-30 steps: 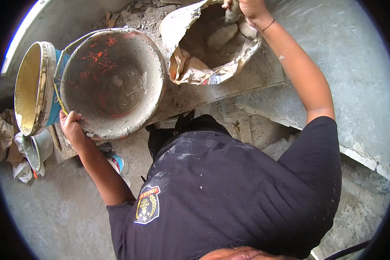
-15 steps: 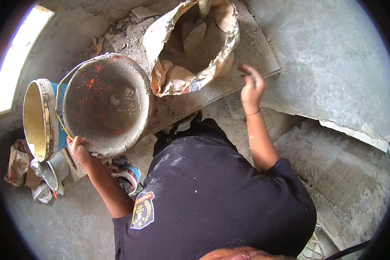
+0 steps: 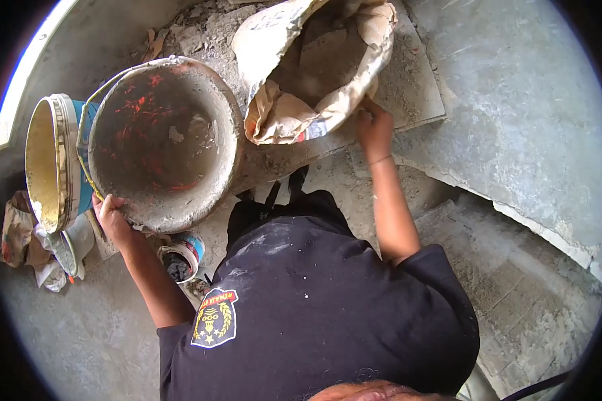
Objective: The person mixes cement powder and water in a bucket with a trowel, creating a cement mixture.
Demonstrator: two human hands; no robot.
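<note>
A mortar-crusted bucket [image 3: 160,154] with red streaks inside faces me, its mouth tipped toward the camera. My left hand [image 3: 114,220] is closed on the bucket's lower left rim, by the end of its wire handle [image 3: 80,137]. To its right stands a paper cement bag [image 3: 267,50], its torn mouth gaping over grey powder [image 3: 324,63]. My right hand [image 3: 374,134] is closed at the bag's lower right side, fingertips against the paper and partly hidden.
A blue and white bucket [image 3: 63,160], pale inside, lies left of the crusted one. Below sit a small tub [image 3: 180,257] with dark contents and crumpled bags [image 3: 23,230]. Rubble [image 3: 214,37] lies behind on a dusty board [image 3: 415,93]. A concrete ledge [image 3: 515,134] with a broken edge rises at right.
My right hand has moved from open air to the cement bag's side and closed there. The trowel-like blade and handle in the bag's mouth no longer show clearly. My left hand keeps hold of the bucket.
</note>
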